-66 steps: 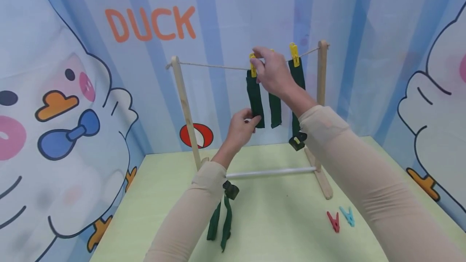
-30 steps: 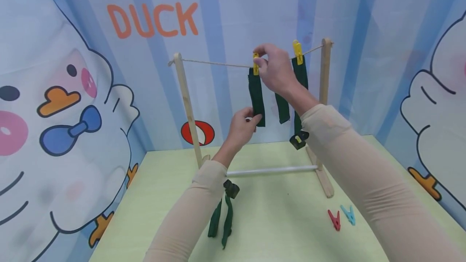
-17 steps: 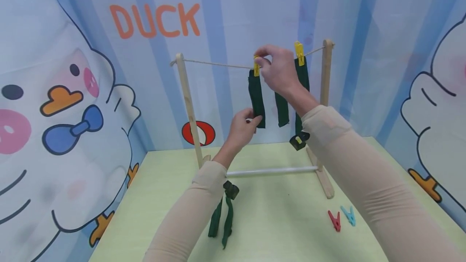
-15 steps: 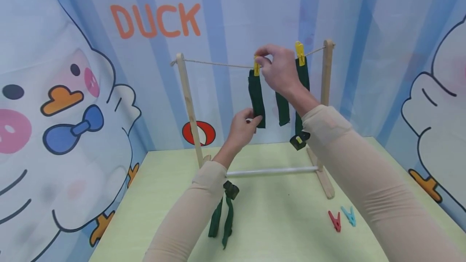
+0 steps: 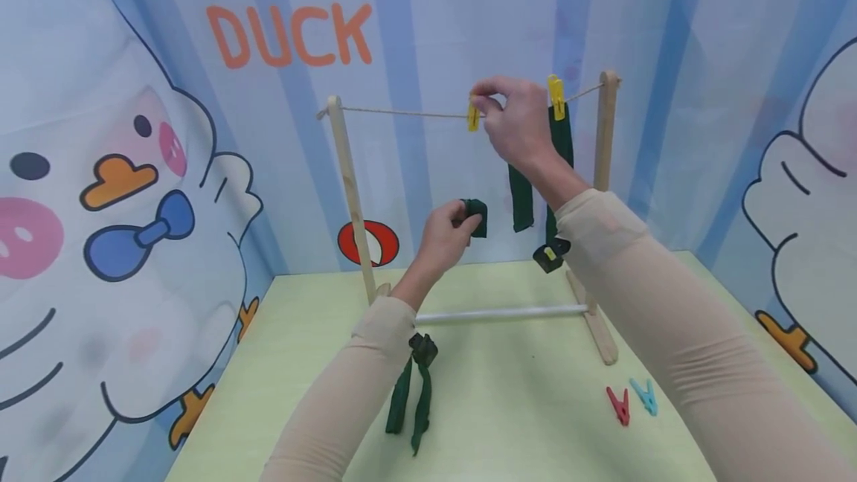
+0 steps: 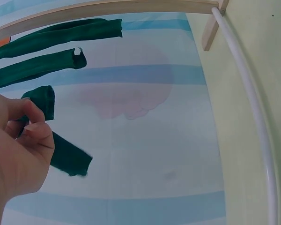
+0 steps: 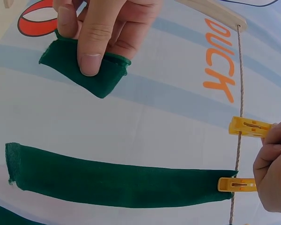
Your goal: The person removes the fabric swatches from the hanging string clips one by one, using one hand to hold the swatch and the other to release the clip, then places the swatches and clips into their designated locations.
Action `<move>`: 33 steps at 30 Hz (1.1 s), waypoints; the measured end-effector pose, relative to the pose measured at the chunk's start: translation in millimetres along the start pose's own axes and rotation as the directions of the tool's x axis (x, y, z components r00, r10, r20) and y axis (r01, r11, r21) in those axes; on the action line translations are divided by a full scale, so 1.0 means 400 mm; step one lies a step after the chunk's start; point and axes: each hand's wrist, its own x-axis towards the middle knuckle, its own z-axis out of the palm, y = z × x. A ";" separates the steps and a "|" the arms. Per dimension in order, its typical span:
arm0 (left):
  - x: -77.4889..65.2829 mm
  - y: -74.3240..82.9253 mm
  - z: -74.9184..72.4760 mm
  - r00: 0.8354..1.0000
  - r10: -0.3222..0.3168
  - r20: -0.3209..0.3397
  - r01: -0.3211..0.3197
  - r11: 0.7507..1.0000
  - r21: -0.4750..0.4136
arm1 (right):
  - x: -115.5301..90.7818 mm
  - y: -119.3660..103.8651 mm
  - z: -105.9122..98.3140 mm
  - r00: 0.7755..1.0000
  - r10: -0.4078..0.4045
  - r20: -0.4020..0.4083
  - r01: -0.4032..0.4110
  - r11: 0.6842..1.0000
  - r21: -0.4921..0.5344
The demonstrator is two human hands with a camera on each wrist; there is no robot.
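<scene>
My left hand (image 5: pixel 443 238) pinches a dark green cloth strip (image 5: pixel 477 208), off the line and flopped over the fingers; its ends stick out either side of the hand in the left wrist view. Up at the rope, my right hand (image 5: pixel 521 123) pinches a yellow clothespin (image 5: pixel 473 117) between thumb and fingers. That clothespin sits on the rope with no cloth in its jaws, as the right wrist view shows. Two more green strips hang to the right: a middle strip (image 7: pixel 122 183) under its own yellow clothespin (image 7: pixel 235 184), and a far strip (image 5: pixel 561 141) under another clothespin (image 5: pixel 556 97).
The rope (image 5: pixel 402 111) runs between a left wooden post (image 5: pixel 350 184) and a right one (image 5: pixel 606 132), joined low by a white bar (image 5: pixel 502 313). Red (image 5: pixel 619 406) and blue (image 5: pixel 646 397) clothespins lie front right. Green strips (image 5: pixel 422 407) lie beside my left forearm.
The green strip has come out from under the clothespin at my right hand and dropped over my left fingers. The right hand still holds that clothespin at the rope.
</scene>
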 end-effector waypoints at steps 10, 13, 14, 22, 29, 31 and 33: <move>-0.009 -0.013 0.000 1.000 -0.001 0.007 0.001 1.000 -0.016 | 0.002 -0.001 -0.006 0.998 -0.007 -0.056 0.007 1.000 0.015; -0.012 -0.013 -0.001 1.000 -0.005 0.007 0.005 1.000 -0.019 | 0.001 -0.001 -0.005 0.996 -0.024 -0.086 0.026 1.000 0.015; -0.013 -0.014 -0.001 1.000 -0.004 0.007 0.005 1.000 -0.019 | 0.000 0.000 -0.005 0.995 -0.029 -0.096 0.030 0.999 0.014; -0.027 -0.017 -0.004 1.000 0.002 -0.003 -0.002 1.000 -0.012 | -0.007 0.004 -0.013 0.990 -0.034 -0.138 0.038 0.999 0.027; -0.043 -0.024 -0.005 1.000 -0.004 0.008 0.004 1.000 0.010 | -0.033 -0.008 -0.032 0.990 -0.014 -0.138 0.020 0.999 0.040; -0.047 -0.026 -0.008 1.000 -0.004 0.012 0.004 1.000 0.010 | -0.042 -0.013 -0.037 0.992 -0.001 -0.125 0.006 0.999 0.033; -0.050 -0.027 -0.011 1.000 -0.002 0.014 0.002 1.000 0.008 | -0.051 -0.017 -0.042 0.994 0.001 -0.113 0.002 1.000 0.025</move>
